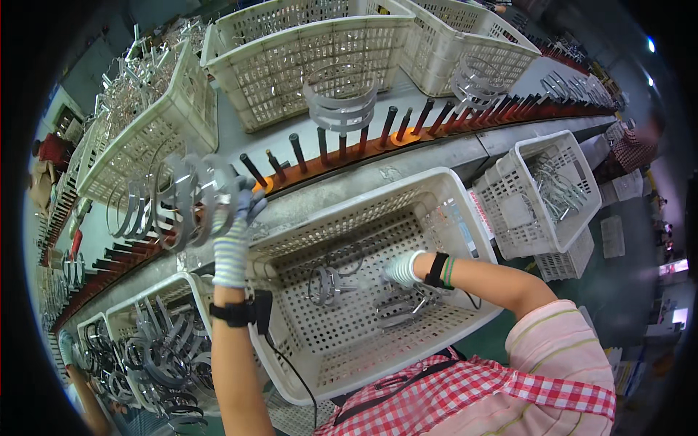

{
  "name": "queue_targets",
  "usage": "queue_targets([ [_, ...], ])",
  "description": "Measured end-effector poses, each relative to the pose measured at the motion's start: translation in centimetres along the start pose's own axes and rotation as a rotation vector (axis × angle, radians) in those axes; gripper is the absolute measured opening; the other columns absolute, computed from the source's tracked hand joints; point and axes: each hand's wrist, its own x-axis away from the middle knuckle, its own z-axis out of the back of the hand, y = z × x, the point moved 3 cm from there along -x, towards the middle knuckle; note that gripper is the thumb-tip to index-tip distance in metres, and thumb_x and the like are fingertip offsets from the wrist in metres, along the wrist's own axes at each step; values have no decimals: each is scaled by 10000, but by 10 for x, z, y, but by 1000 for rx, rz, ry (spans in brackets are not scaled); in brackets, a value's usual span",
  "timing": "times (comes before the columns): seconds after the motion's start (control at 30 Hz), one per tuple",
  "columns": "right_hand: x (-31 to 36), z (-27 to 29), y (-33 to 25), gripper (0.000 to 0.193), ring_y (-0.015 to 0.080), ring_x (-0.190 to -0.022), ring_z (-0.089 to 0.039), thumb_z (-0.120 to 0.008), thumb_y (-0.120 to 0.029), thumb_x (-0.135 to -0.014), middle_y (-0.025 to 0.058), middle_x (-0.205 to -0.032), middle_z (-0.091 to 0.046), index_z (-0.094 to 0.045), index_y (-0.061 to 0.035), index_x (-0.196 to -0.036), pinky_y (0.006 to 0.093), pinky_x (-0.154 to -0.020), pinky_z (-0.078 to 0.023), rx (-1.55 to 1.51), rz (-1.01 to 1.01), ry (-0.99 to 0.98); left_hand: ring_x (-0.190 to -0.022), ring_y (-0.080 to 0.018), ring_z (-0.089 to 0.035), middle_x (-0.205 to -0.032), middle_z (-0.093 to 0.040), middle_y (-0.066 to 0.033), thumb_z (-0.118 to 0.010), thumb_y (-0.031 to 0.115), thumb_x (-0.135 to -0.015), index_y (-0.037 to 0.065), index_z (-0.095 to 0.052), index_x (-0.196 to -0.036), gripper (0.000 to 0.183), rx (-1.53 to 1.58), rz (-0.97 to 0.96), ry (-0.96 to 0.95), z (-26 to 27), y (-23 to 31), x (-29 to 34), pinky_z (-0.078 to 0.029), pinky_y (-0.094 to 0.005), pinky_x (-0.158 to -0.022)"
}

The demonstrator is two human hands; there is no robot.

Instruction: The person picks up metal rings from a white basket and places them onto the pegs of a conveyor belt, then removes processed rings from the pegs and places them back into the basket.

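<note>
My left hand [234,236], in a striped knit glove with greyish fingers, is raised over the bench edge. Its fingers are closed on a bunch of curved metal ring clamps [187,203] that spreads to the left. My right hand [401,269], gloved the same way, reaches down into a white perforated basket [305,243]. Motion blur and the angle hide its fingers. On the basket floor, a few ring clamps [329,285] sit left of that hand, and shiny metal pieces [403,309] lie just below it.
Dark-tipped pegs [298,152] line a red-brown rail along the bench, with ring clamps [342,102] over some. White crates [320,65] stand behind. Baskets of metal parts [163,341] are at lower left and right [556,185]. Another person's gloved hand [67,349] shows far left.
</note>
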Motion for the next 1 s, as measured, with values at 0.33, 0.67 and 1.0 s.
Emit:
queue_targets([
  [0.33,-76,-69,26,628,321,-942,-575,-506,46,-688,135,-1118,-577,-449,-137,-1286,388,-781,-456,-122,69,-301,-998,-355,-544,-1057,-595,-200,-475,293,-891,90,-579,-1113,318,-1316,-77,46,147,-104,-149,-399,-426,-882],
  [0.67,-69,-86,95,335,320,-915,-598,-549,-149,-758,140,-999,-627,-610,-140,-1087,406,-787,-468,-117,24,81,-876,-336,-600,-957,-607,-233,-551,293,-829,52,-479,-1155,412,-1091,110,-43,-23,-68,-58,-465,-395,-775],
  [1.0,42,24,55,142,285,-671,-623,-520,-154,-776,120,-751,-625,-628,-103,-853,405,-534,-476,278,106,532,-980,-384,-521,-1085,-503,-227,-576,237,-793,70,-522,-1072,330,-1393,165,-636,-145,-54,60,-443,-436,-815],
])
